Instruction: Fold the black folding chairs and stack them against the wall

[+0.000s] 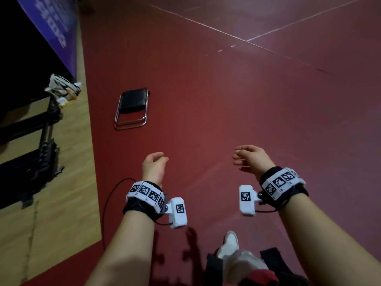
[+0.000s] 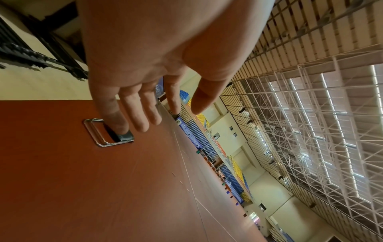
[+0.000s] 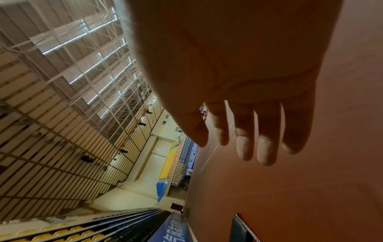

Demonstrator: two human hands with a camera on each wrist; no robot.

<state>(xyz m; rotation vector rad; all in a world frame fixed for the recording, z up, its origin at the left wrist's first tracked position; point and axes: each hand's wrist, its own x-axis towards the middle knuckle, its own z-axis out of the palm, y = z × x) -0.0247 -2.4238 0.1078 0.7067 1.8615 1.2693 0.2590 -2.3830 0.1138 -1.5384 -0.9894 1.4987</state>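
A folded black folding chair [image 1: 132, 108] with a chrome tube frame lies flat on the red floor, ahead and to the left of my hands. My left hand [image 1: 158, 159] hangs in the air well short of it, fingers loosely curled and holding nothing. My right hand [image 1: 240, 158] is level with it further right, also relaxed and empty. In the left wrist view the chair [image 2: 103, 137] shows partly behind the fingers of the left hand [image 2: 172, 108]. The right wrist view shows the right hand [image 3: 240, 144] over bare floor, with a dark metal-edged panel [image 3: 241, 229] at the bottom edge.
A wooden floor strip [image 1: 66, 182] runs along the left, with black retracted seating racks [image 1: 31, 162], a blue banner [image 1: 53, 27] and a white bundle [image 1: 61, 87]. White lines [image 1: 247, 40] cross the red floor [image 1: 268, 110]. My white shoe [image 1: 231, 242] is below.
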